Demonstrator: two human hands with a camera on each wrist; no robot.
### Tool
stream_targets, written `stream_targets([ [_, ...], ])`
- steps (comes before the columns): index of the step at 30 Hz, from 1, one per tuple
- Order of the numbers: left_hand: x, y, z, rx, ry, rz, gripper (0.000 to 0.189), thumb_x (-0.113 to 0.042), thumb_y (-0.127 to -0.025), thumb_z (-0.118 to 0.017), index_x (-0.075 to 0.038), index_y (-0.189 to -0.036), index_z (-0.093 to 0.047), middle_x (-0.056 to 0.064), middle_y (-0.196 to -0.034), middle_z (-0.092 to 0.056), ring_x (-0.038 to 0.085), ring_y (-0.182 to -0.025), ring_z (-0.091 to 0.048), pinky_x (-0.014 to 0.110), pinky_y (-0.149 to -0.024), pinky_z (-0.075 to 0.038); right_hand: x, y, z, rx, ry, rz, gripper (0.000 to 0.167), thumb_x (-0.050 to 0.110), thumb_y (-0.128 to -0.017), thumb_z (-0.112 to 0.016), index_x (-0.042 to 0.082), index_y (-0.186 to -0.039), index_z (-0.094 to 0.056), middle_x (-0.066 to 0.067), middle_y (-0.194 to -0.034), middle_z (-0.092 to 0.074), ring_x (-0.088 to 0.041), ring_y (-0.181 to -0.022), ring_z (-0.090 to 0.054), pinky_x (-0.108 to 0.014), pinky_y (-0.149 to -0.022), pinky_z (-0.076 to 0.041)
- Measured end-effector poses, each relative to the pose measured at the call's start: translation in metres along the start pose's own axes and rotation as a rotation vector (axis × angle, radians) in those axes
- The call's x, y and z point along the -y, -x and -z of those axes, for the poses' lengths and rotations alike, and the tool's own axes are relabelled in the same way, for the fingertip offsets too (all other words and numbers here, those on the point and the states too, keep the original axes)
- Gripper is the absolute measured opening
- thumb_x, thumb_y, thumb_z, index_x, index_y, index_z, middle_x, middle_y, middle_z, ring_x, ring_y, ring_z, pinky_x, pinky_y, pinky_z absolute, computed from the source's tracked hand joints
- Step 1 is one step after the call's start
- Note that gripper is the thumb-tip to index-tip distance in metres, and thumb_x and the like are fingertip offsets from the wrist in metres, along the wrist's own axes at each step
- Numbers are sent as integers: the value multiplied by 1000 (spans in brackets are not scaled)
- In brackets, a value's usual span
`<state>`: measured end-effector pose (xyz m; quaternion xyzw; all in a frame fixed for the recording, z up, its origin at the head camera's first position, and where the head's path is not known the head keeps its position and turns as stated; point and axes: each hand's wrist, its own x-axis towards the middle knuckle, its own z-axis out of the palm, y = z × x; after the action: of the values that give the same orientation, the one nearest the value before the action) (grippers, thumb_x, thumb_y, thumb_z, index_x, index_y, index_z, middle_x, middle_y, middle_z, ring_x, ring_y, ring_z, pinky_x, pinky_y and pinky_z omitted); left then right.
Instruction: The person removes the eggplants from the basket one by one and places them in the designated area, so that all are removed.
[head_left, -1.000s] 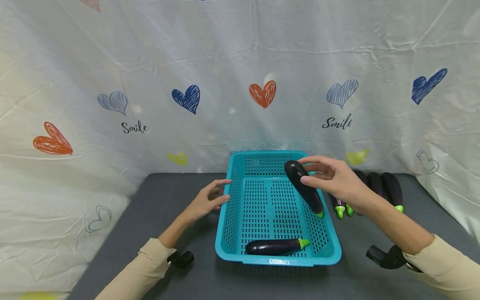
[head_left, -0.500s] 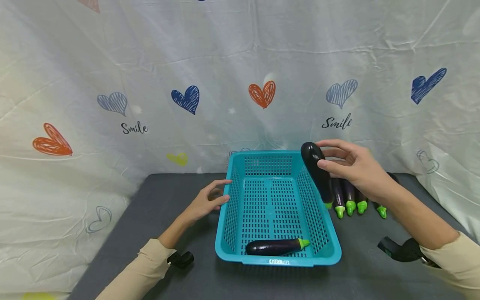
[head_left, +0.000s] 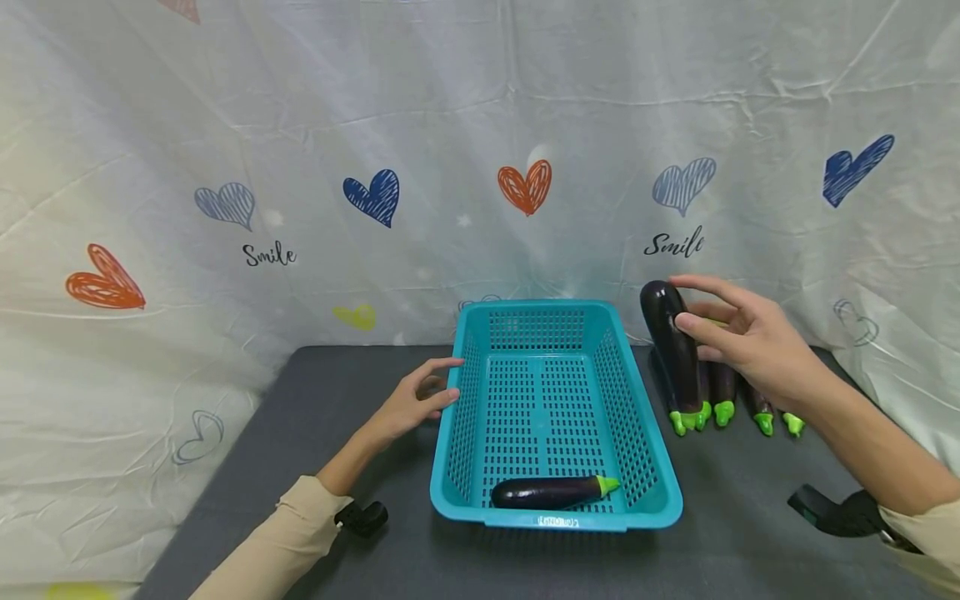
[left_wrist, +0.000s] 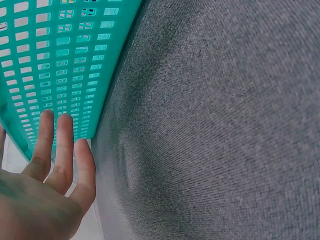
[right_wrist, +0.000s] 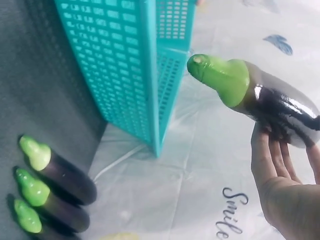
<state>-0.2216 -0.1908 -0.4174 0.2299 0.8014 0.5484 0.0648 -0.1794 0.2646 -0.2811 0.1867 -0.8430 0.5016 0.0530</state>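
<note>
My right hand [head_left: 731, 333] grips a dark purple eggplant [head_left: 671, 350] near its rounded end, green stem pointing down. It hangs just right of the teal basket [head_left: 459, 392], above a row of eggplants [head_left: 723, 396] lying on the grey table. In the right wrist view the held eggplant [right_wrist: 260, 95] rests against my fingers [right_wrist: 272, 160], beside the basket's corner [right_wrist: 150, 75]. One eggplant [head_left: 551, 493] lies along the basket's near wall. My left hand [head_left: 416, 400] rests with straight fingers against the basket's left rim; the left wrist view shows those fingers [left_wrist: 57, 145] at the wall [left_wrist: 55, 60].
The grey table [head_left: 315, 417] ends at a white cloth backdrop [head_left: 480, 167] printed with hearts. Several eggplants [right_wrist: 55, 175] lie side by side to the basket's right, green stems toward me. Black wrist mounts [head_left: 832, 512] sit near the table's front.
My right hand has carried the eggplant from over the basket's inside to the right, past its right wall, to above the row on the table. The left hand has not moved.
</note>
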Motion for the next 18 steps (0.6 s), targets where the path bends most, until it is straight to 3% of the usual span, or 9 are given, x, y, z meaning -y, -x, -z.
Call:
stream_targets([
  [8, -1, 0, 0, -6, -7, 8, 54, -23, -103, -65, -21, -153, -46, 15, -151, -45, 33, -127, -53, 52, -87, -54, -14, 7, 1, -5, 18, -10, 49, 23, -108, -54, 23, -156, -43, -16, -147, -49, -6, -115, -60, -40, -84, -58],
  [18, -1, 0, -1, -9, -1, 35, 54, -24, -103, -65, -25, -153, -46, 10, -152, -45, 32, -130, -51, 53, -89, -53, -38, 21, 0, 63, -77, -35, 53, 25, -110, -48, 23, -161, -33, -33, -145, -44, -8, -106, -65, -36, -77, -59],
])
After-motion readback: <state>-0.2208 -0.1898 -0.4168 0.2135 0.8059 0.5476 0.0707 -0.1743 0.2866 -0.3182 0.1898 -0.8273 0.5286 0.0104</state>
